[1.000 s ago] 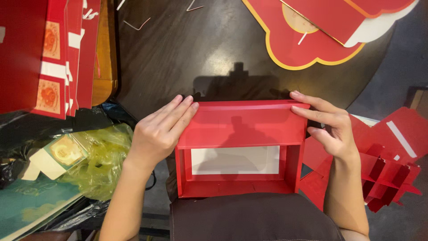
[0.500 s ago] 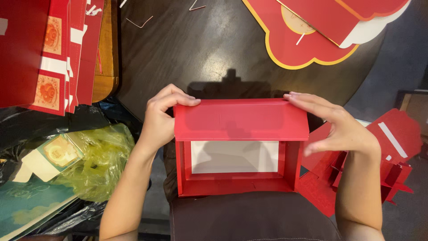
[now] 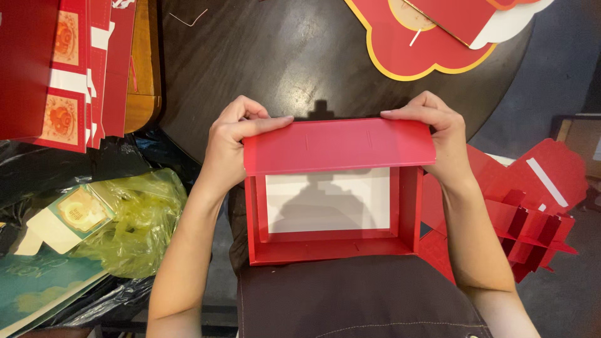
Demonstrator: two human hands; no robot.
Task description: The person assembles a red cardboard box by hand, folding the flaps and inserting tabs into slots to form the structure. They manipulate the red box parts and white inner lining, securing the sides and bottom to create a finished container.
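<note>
A red cardboard box (image 3: 332, 244) with a white inner bottom rests on my lap, against the edge of a dark round table (image 3: 294, 56). Its far flap (image 3: 338, 147) is folded over the opening. My left hand (image 3: 235, 141) grips the flap's left corner, thumb on top. My right hand (image 3: 438, 141) grips the flap's right corner in the same way.
Flat red box blanks (image 3: 62, 69) are stacked at the left. A red cloud-shaped card with gold rim (image 3: 432, 37) lies at the table's far right. Red divider inserts (image 3: 532, 219) sit at my right. A yellow-green plastic bag (image 3: 134, 219) and teal cartons (image 3: 37, 281) lie at my left.
Both hands went from lying flat on the flap's sides to clasping its two far corners. The flap now lies lower over the box opening.
</note>
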